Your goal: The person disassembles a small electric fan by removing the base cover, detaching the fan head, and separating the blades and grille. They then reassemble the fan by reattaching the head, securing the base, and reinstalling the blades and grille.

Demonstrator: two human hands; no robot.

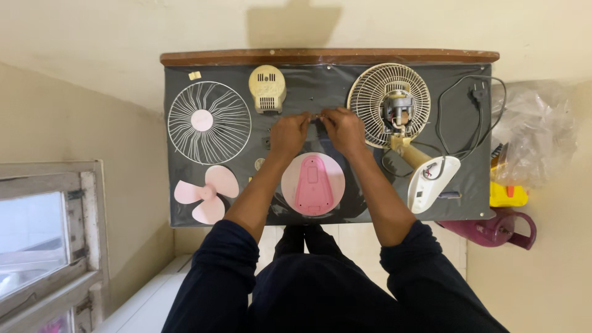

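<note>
While the fan lies in pieces on the dark counter (179, 213), we judge the dismantling well along: white front guard (209, 123), pink blade (206, 193), cream motor cover (267, 89) and round pink base (312, 183) lie apart, while the motor (399, 108) sits in the rear guard (370, 98) on its neck. Our left hand (288, 134) and right hand (344, 131) meet just above the base, fingers pinched on something small between them; we cannot tell what. A crumpled clear plastic bag (533, 132) and a yellow package (509, 196) sit beyond the counter's right edge.
</note>
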